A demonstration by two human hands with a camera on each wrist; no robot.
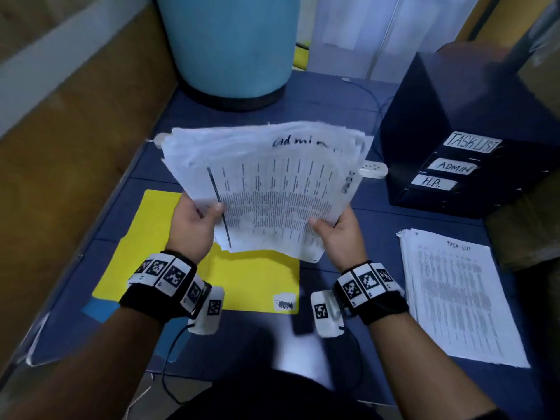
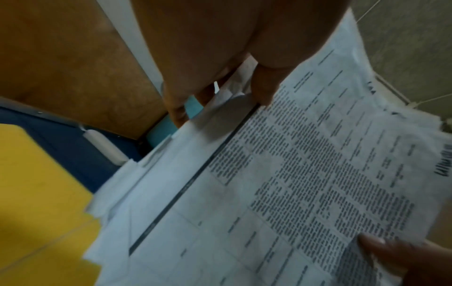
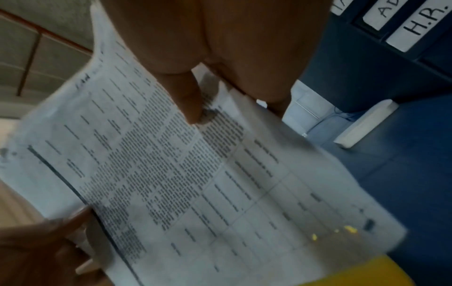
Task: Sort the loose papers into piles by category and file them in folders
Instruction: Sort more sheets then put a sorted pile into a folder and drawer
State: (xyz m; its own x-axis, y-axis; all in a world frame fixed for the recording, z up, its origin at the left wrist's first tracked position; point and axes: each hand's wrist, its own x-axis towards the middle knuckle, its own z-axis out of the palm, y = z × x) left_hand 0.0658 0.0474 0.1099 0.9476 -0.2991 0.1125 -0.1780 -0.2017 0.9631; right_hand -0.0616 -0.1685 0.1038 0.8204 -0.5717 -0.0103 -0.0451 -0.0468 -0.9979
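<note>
A thick stack of printed papers (image 1: 266,186) with "Admin" handwritten on top is held up above the blue table. My left hand (image 1: 197,219) grips its lower left corner, thumb on the front sheet. My right hand (image 1: 333,228) grips the lower right corner the same way. The wrist views show the same stack (image 2: 281,183) (image 3: 183,183) with a thumb pressed on the print and fingers behind. A yellow folder (image 1: 169,262) lies flat on the table under the stack. A second pile headed "Task List" (image 1: 454,295) lies on the table at the right.
A dark file box (image 1: 460,131) with slots labelled TASKLIST, ADMIN and H.R. stands at the back right. A big blue drum (image 1: 230,47) stands at the back. A white power strip (image 1: 372,169) lies behind the stack. A wooden wall (image 1: 75,147) borders the left.
</note>
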